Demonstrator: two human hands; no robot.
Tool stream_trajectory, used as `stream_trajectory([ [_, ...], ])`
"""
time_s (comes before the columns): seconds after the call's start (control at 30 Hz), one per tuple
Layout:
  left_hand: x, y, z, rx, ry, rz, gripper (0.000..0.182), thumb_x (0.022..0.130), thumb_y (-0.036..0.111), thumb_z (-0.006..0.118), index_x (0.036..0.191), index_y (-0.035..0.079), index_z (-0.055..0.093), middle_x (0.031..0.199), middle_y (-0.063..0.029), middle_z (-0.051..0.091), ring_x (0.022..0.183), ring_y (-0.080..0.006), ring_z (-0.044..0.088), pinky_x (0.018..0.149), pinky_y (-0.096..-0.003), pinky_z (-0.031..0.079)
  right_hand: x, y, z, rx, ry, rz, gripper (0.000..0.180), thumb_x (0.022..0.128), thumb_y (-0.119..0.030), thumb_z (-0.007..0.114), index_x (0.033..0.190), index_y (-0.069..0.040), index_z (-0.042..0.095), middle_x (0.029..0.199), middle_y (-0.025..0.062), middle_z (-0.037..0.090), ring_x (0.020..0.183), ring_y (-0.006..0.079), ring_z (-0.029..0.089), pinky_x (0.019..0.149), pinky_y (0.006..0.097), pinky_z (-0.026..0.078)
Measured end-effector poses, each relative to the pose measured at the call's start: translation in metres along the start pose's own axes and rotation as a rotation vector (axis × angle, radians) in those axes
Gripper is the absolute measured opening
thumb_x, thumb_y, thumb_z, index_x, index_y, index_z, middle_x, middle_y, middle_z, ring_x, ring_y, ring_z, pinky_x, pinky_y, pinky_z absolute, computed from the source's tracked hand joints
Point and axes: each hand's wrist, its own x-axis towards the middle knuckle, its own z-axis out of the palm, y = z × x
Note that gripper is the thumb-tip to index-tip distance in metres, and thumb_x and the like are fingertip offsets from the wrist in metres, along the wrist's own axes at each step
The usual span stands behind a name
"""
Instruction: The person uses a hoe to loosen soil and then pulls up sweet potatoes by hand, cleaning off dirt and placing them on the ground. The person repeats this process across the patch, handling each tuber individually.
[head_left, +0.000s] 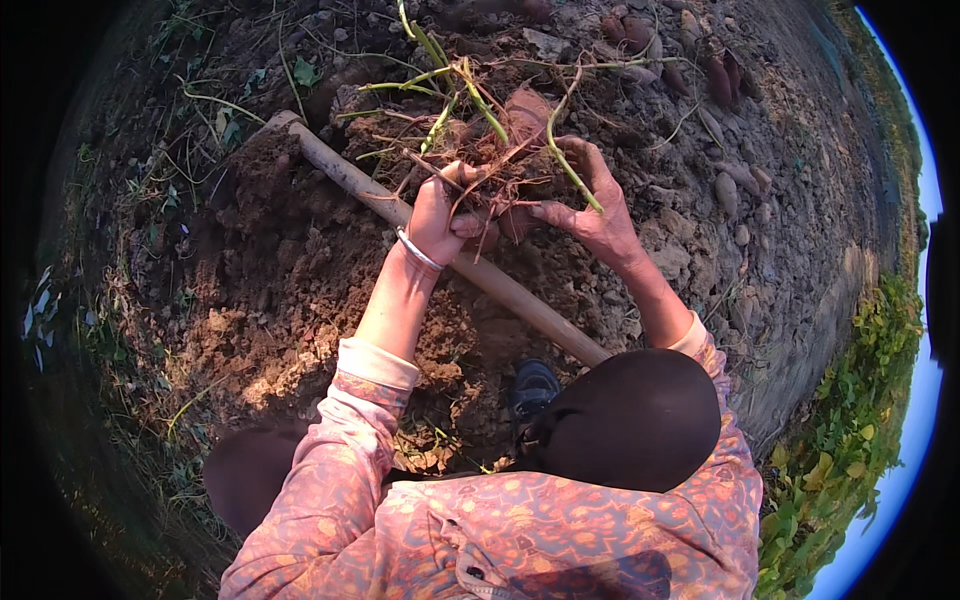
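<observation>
A clump of reddish sweet potatoes (527, 112) with tangled roots and soil hangs together in front of me, and cut green vine stems (480, 101) stick out of it. My left hand (439, 210), with a silver bangle at the wrist, grips the near left side of the clump. On the right side, my right hand (600, 217) curves around the same clump, thumb against its lower part and fingers farther up, partly hidden. One green stem crosses in front of that hand. A smaller sweet potato (516, 223) shows between both hands.
Beneath my left wrist a wooden tool handle (525, 304) lies diagonally over the dug soil (292, 262). More sweet potatoes (720, 79) lie at the upper right, with smaller ones (726, 193) below. Cut vines litter the left side. Leafy plants (832, 442) border the right.
</observation>
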Motion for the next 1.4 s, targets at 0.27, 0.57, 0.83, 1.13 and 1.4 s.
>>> stream_trajectory([
  [0.27, 0.007, -0.014, 0.003, 0.119, -0.179, -0.037, 0.038, 0.098, 0.03, 0.049, 0.121, 0.0, 0.054, 0.097, -0.0135, 0.066, 0.055, -0.005, 0.053, 0.037, -0.0142, 0.035, -0.004, -0.001, -0.001, 0.132, -0.006, 0.033, 0.04, 0.082, -0.017, 0.069, 0.117, -0.001, 0.057, 0.103, 0.0126, 0.068, 0.095, 0.0204, 0.066, 0.083, 0.0329, 0.051],
  [0.57, 0.002, -0.036, 0.026, 0.265, 0.087, -0.016, 0.028, 0.086, 0.038, 0.068, 0.097, 0.012, 0.067, 0.064, 0.0054, 0.055, 0.043, -0.0033, 0.039, 0.037, -0.0184, 0.028, -0.017, 0.011, -0.003, 0.35, 0.137, 0.294, 0.026, 0.098, -0.023, 0.057, 0.111, -0.002, 0.063, 0.087, -0.0002, 0.065, 0.077, 0.0038, 0.056, 0.067, 0.0221, 0.047],
  [0.83, 0.009, -0.041, 0.016, 0.321, 0.099, -0.103, 0.015, 0.087, 0.026, 0.069, 0.09, 0.012, 0.065, 0.065, 0.0055, 0.056, 0.043, -0.0049, 0.039, 0.039, -0.02, 0.032, -0.018, 0.016, -0.028, 0.75, -0.081, 0.618, 0.045, 0.089, -0.027, 0.069, 0.124, -0.003, 0.056, 0.104, 0.0028, 0.065, 0.088, 0.0078, 0.06, 0.077, 0.0233, 0.049],
  [1.13, 0.014, -0.051, 0.013, 0.375, 0.163, -0.108, 0.021, 0.09, 0.029, 0.065, 0.096, 0.009, 0.065, 0.065, 0.0025, 0.053, 0.045, -0.0053, 0.041, 0.039, -0.0206, 0.032, -0.023, -0.009, -0.019, 0.343, -0.168, 0.392, 0.04, 0.087, -0.023, 0.072, 0.116, -0.001, 0.057, 0.084, 0.0011, 0.065, 0.069, 0.0053, 0.06, 0.06, 0.021, 0.049],
  [1.4, 0.01, -0.049, 0.014, 0.128, 0.118, -0.208, 0.014, 0.09, 0.025, 0.065, 0.094, 0.011, 0.063, 0.068, 0.0018, 0.055, 0.042, -0.0027, 0.033, 0.041, -0.0158, 0.029, -0.027, 0.027, 0.004, 0.61, 0.175, 0.316, 0.025, 0.095, -0.025, 0.061, 0.103, -0.001, 0.066, 0.086, 0.0014, 0.067, 0.075, 0.0049, 0.058, 0.069, 0.0224, 0.049],
])
